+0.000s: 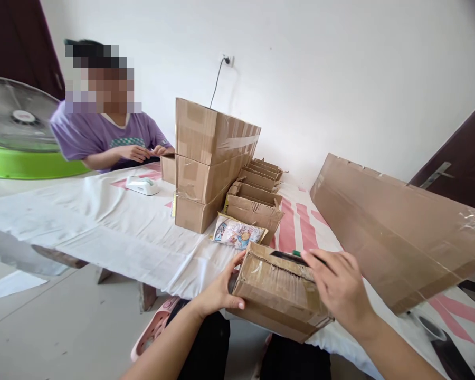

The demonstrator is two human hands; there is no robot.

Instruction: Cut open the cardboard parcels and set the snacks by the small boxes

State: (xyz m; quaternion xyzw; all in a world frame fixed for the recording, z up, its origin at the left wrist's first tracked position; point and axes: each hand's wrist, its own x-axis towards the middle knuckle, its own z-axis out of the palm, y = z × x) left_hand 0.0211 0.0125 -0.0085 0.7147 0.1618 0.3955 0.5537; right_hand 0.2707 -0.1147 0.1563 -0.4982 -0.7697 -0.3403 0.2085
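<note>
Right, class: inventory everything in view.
Held box: 1, brown, foreground
Bladed tool: 1, dark, green, over box
Packet: 1, patterned white, behind box
Stacked boxes: several, brown, middle
Open boxes: several, brown, beyond packet
Cardboard panel: 1, brown, right
Tape dispenser: 1, white, left
Tablecloth: 1, white, pink, beneath
Fan: 1, green base, left
Co-worker: 1, purple top, left
Socket: 1, white, wall
Doors: 2, dark, sides
Shoe: 1, pink, underneath
Left hand: 1, bare, on box
Right hand: 1, bare, round tool

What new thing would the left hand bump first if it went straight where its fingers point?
Probably the packet, lying just beyond the box that the left hand holds, though depth is unclear.
</note>
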